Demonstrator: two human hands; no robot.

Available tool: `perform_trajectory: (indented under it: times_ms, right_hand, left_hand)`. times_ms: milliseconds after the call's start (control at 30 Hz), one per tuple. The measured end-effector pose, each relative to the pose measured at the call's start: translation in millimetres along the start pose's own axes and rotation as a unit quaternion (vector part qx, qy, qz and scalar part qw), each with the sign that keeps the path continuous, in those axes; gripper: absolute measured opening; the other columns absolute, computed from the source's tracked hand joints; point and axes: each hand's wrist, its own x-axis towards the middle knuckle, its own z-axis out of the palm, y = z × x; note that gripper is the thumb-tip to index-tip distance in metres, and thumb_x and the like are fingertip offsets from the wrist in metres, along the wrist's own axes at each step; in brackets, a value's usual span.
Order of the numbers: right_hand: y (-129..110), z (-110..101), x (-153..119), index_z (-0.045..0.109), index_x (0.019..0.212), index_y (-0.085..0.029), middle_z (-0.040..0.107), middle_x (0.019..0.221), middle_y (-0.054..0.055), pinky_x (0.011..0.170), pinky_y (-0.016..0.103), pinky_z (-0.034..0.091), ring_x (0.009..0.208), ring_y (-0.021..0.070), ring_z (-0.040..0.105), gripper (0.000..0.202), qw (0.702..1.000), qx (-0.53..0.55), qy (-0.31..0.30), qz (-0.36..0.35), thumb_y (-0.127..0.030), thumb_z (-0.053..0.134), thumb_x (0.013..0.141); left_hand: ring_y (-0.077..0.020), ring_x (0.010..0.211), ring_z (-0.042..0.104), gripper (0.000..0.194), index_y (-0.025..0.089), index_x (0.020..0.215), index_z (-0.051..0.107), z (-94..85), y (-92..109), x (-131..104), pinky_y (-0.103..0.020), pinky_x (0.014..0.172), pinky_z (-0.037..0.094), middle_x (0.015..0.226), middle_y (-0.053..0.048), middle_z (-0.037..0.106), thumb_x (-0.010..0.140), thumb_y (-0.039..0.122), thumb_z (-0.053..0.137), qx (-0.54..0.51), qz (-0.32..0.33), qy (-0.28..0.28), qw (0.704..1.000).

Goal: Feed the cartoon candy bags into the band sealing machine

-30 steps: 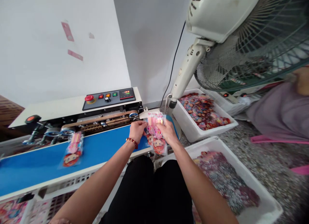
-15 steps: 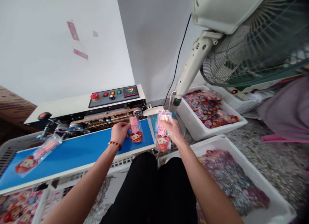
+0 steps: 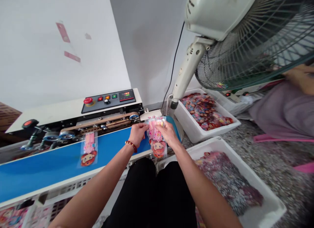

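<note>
At the right end of the blue conveyor belt (image 3: 111,149), my right hand (image 3: 169,133) grips clear plastic packets (image 3: 158,149), each with pink contents and a red-haired cartoon face. They overlap, so how many there are cannot be told. My left hand (image 3: 137,133), a beaded bracelet at its wrist, pinches the upper left edge of a packet in this bunch. Further left, a single packet (image 3: 88,154) lies flat on the belt, its upper end by the rollers of the sealing machine (image 3: 115,115).
A white bin of printed packets (image 3: 196,131) stands behind on the right; another white bin (image 3: 267,205) sits beside my right leg. A large fan (image 3: 245,54) overhangs the right side. Another person's sleeve (image 3: 277,110) shows at far right. A red stop button (image 3: 88,100) tops the machine.
The packet formerly by my left hand now lies further left on the belt. The earlier far-left packet is gone from view. My left hand has moved right to the packets in my right hand.
</note>
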Motion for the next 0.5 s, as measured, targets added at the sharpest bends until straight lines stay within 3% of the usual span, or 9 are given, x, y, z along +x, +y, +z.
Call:
perform_trajectory:
  times_ms: [100, 300, 433, 500]
  right_hand:
    - [4.9, -8.2, 2.5, 0.062, 0.073, -0.023, 0.066, 0.069, 0.001, 0.059, 0.028, 0.047, 0.067, 0.0193, 0.060, 0.022, 0.999, -0.027, 0.026, 0.012, -0.045, 0.063, 0.072]
    - [11.0, -12.1, 1.0, 0.064, 0.084, -0.022, 0.074, 0.078, 0.003, 0.055, 0.029, 0.054, 0.070, 0.0234, 0.073, 0.027, 0.993, 0.089, 0.003, 0.082, -0.043, 0.065, 0.068]
    - [4.6, -4.9, -5.3, 0.064, 0.084, -0.023, 0.076, 0.082, 0.005, 0.056, 0.030, 0.056, 0.071, 0.0249, 0.075, 0.026, 0.988, 0.123, -0.013, 0.087, -0.041, 0.068, 0.067]
    - [2.2, -0.1, -7.2, 0.064, 0.084, -0.023, 0.076, 0.083, 0.005, 0.055, 0.030, 0.056, 0.071, 0.0256, 0.075, 0.025, 0.986, 0.136, -0.022, 0.094, -0.041, 0.069, 0.066]
  left_hand:
    - [-0.0073, 0.035, 0.028, 0.023, 0.017, 0.059, 0.060, -4.6, -0.1, 11.7, -0.023, 0.039, 0.018, 0.038, 0.006, 0.038, 0.074, 0.033, 0.069, -0.004, -0.055, 0.015, 0.998]
    - [-0.0065, 0.037, 0.023, 0.026, 0.017, 0.055, 0.059, -24.3, 1.7, 24.8, -0.023, 0.040, 0.016, 0.037, 0.007, 0.032, 0.069, 0.034, 0.071, 0.041, -0.053, 0.018, 0.998]
    - [-0.0074, 0.038, 0.023, 0.028, 0.019, 0.053, 0.056, -56.2, -4.6, 21.9, -0.023, 0.041, 0.016, 0.037, 0.007, 0.029, 0.070, 0.037, 0.069, 0.063, -0.055, 0.052, 0.995]
    - [-0.0095, 0.039, 0.029, 0.026, 0.019, 0.058, 0.059, -80.4, -10.6, 13.5, -0.025, 0.042, 0.022, 0.040, 0.005, 0.038, 0.072, 0.039, 0.068, 0.119, -0.050, 0.084, 0.988]
